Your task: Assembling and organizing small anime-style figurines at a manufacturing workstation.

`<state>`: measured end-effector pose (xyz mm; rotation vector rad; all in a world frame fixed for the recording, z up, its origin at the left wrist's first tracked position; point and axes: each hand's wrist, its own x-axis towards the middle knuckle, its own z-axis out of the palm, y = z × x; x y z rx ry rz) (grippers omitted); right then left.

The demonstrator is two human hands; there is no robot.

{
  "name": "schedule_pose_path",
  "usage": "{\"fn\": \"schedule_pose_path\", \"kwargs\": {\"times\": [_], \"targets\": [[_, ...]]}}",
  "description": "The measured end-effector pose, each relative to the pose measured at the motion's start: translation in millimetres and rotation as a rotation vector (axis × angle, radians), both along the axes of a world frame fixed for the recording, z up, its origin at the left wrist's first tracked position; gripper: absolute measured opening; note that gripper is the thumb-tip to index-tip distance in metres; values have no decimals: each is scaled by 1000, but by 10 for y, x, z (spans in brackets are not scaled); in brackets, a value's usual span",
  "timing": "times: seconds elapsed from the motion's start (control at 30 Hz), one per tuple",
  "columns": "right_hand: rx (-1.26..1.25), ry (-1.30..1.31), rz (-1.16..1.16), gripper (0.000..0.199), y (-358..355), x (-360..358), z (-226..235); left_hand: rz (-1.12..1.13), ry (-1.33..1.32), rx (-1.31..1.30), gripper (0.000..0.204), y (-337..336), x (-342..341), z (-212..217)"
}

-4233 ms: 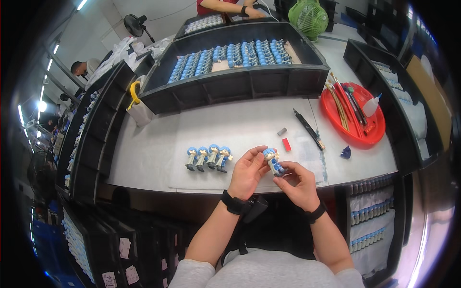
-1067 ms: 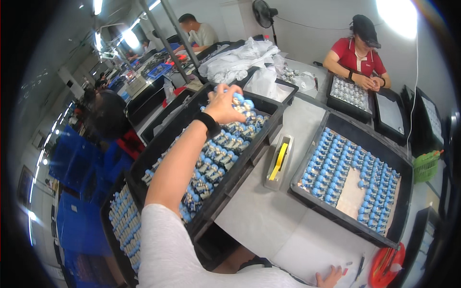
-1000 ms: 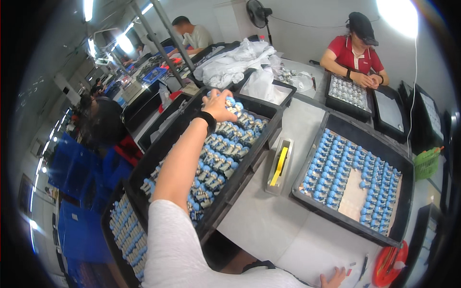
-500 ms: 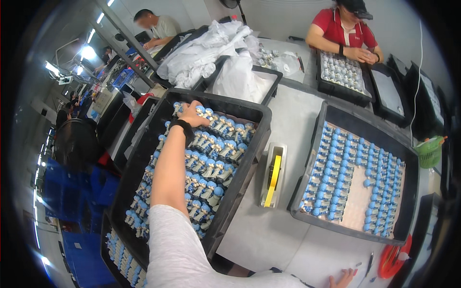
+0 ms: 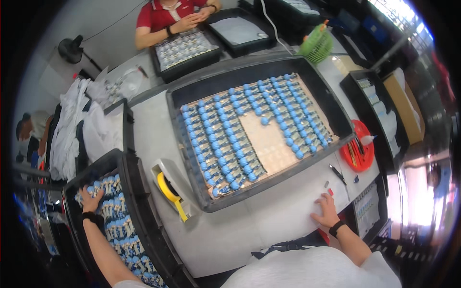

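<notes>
My left hand (image 5: 90, 199) reaches into the black tray (image 5: 139, 192) at the left, over the far end of its rows of blue-haired figurines (image 5: 114, 207). Its thumb and fingers are spread and touch the figurines there; none is visibly lifted. My right hand (image 5: 327, 211) lies on the white table with its fingers apart and nothing in it. Close to its fingertips are a small red piece (image 5: 330, 191) and a small grey piece (image 5: 326, 184). Ahead, a larger black tray (image 5: 192, 201) holds columns of the same figurines (image 5: 235, 139), with one lone figurine (image 5: 265, 121) beside a bare strip.
A yellow tape dispenser (image 5: 174, 192) stands between the trays. At the right are a dark pen-like tool (image 5: 337, 174), a red dish (image 5: 361, 161) with tools and a green basket (image 5: 317, 44). Across the table a person in red (image 5: 168, 21) sits behind another filled tray (image 5: 185, 50).
My view has swung to the right, so the larger tray now sits in the middle and my right hand shows fully. My left hand remains at the far end of the left tray.
</notes>
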<state>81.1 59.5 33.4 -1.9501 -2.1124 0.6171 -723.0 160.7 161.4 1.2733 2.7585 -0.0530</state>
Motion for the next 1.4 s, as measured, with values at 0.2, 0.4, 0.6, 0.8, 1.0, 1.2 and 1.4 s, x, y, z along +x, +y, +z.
{"fn": "schedule_pose_path", "kwargs": {"times": [0.2,0.4,0.6,0.8,1.0,1.2,1.4], "targets": [[95,380,-164,19,692,-26,887,48,-27,6,115,217,433,415],[224,292,355,24,2091,-448,1750,-451,-81,439,60,590,1545,1281],[206,-98,735,67,3403,-684,845,-1032,-405,320,56,1420,3772,892],[131,-370,820,101,3807,-1109,435,-1071,-402,-30,78,2139,4631,-159],[127,-389,885,98,3922,-1139,334,-1123,-191,8,93,2867,5005,-872],[178,-305,932,87,4035,-1179,284,-1120,-82,-5,98,3136,5126,-1177],[262,-240,960,84,4045,-1160,198,-1045,-112,-128,103,3176,5105,-1144]]}}
